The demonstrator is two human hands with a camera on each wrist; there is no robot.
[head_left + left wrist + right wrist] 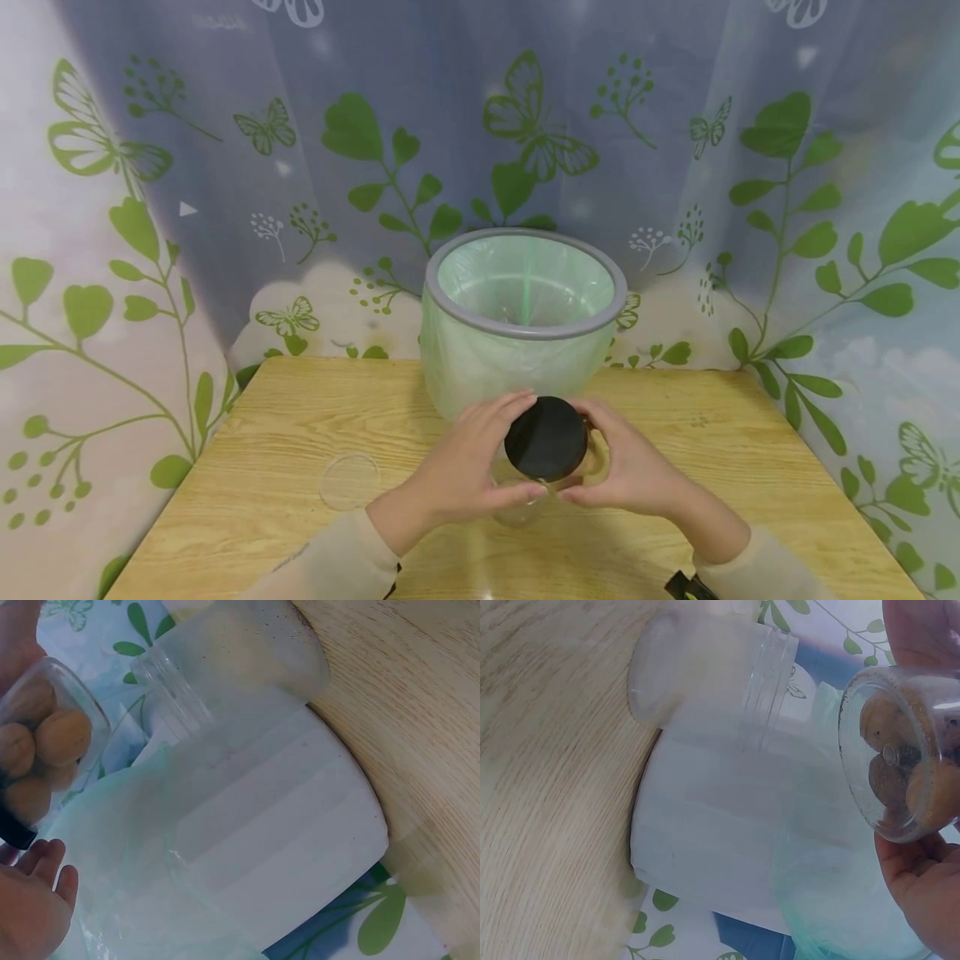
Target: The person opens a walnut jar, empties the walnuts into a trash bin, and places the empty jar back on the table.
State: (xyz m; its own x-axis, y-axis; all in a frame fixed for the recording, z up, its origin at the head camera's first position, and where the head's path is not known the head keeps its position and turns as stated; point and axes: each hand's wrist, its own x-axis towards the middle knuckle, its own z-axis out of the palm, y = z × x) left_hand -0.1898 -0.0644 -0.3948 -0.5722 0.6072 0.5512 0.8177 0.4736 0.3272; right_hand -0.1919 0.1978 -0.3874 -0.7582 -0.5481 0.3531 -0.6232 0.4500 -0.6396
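Observation:
Both hands hold a clear jar (855, 757) with a black lid (546, 438) above the table, in front of the bin. Inside the jar are several round brown things (64, 738) that look like walnuts. My left hand (468, 462) grips the left side, fingers by the lid and thumb towards me. From the right my right hand (637, 467) grips it, its thumb tip close to the left thumb. A second clear jar (247, 660), open at the mouth with no contents visible, stands upright on the table below; in the head view the hands mostly cover it.
A bin (450, 358) with a grey rim and a pale green bag liner (525, 283) stands at the table's back. On the wooden table (300, 417), left of the hands, lies a clear round disc (350, 481). Printed curtains (450, 108) surround the table.

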